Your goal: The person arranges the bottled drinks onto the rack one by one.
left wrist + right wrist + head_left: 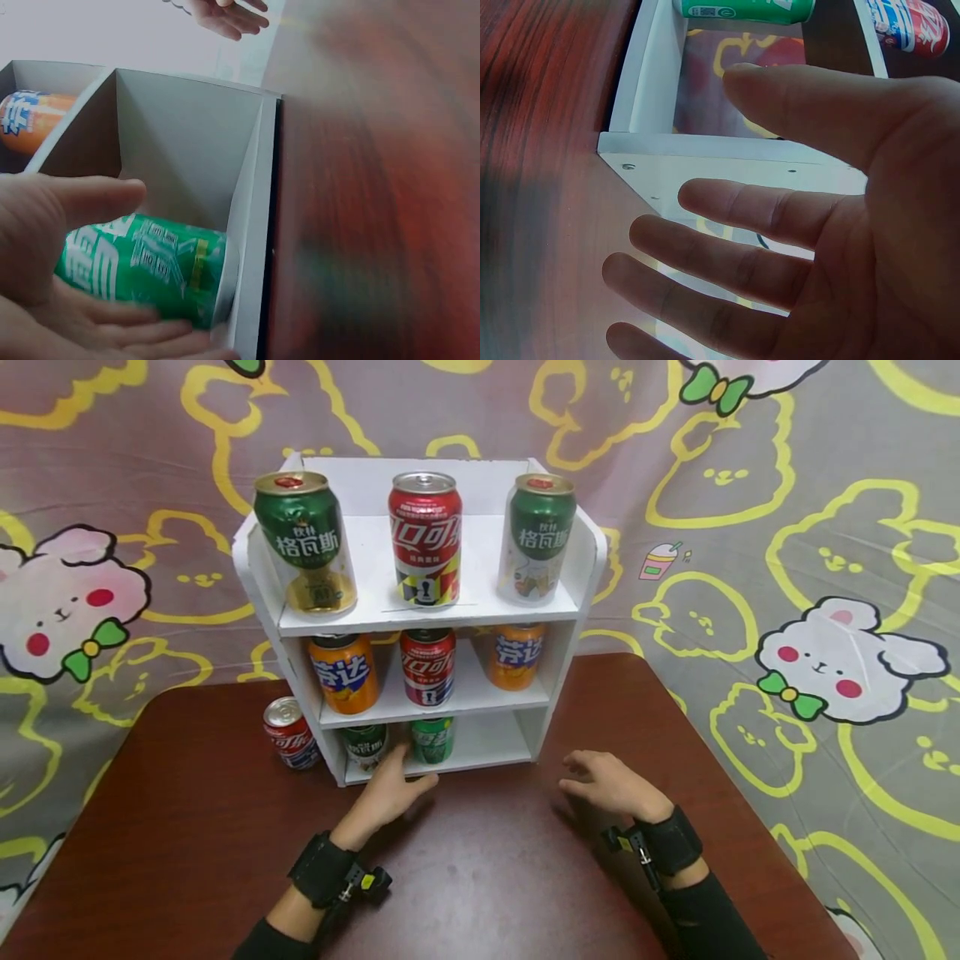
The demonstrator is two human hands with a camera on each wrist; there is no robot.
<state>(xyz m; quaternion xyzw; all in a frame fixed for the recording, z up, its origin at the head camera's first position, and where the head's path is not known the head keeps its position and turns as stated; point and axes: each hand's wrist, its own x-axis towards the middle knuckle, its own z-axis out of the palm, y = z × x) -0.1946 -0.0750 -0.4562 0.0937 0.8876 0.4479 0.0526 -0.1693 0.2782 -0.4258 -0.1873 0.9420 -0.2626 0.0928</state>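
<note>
My left hand (388,789) is at the bottom shelf of a white rack (487,743), fingers spread beside a green can (432,742). In the left wrist view the thumb lies on one side of that green can (176,262) and the fingers on the other; whether they touch it I cannot tell. Partly behind this hand stands a dark green and white can (365,745). To the right of the rack, my right hand (615,783) hovers over the table with relaxed fingers and holds nothing. The rack's side panel (735,169) is near it in the right wrist view.
On the top shelf are two green cans (300,539) (538,539) flanking a red cola can (425,539). The middle shelf carries orange cans (345,677) (516,656) and a red can (427,668). Another red can (291,732) stands on the brown table (495,860), left of the rack.
</note>
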